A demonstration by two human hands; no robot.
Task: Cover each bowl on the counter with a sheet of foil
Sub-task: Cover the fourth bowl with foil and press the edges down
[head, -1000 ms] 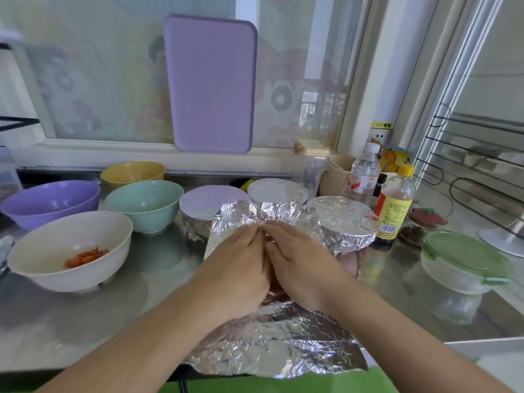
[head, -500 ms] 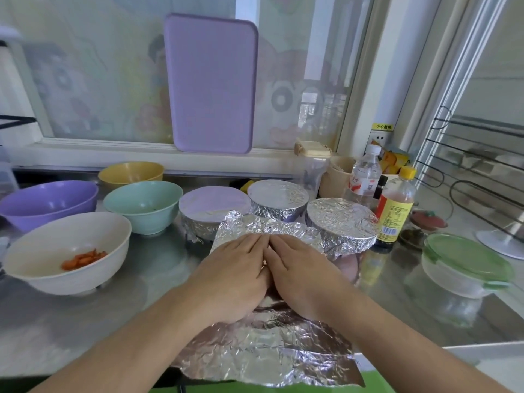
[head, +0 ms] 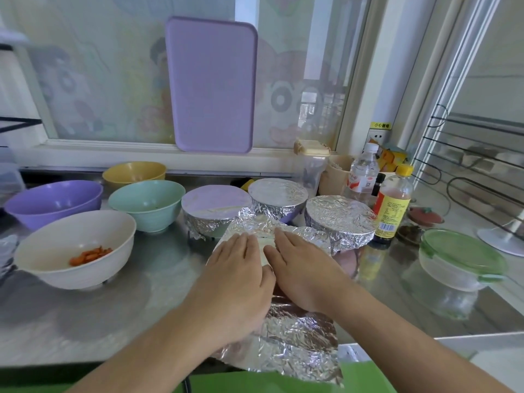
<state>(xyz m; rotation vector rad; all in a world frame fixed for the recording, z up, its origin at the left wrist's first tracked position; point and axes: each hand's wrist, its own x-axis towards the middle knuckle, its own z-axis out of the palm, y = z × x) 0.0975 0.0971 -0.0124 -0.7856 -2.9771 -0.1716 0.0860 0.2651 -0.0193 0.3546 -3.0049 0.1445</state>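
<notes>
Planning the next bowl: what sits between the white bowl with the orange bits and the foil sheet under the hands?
Head view: only bare steel counter lies between the white bowl and the foil sheet; nothing stands there.

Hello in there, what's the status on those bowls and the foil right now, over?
Left hand and right hand flat on the foil sheet. Three foil-covered bowls behind; four open. Nothing blocking.

A lilac cutting board (head: 211,83) leans against the window above two bottles (head: 392,202) and a green-lidded container (head: 462,259).
</notes>
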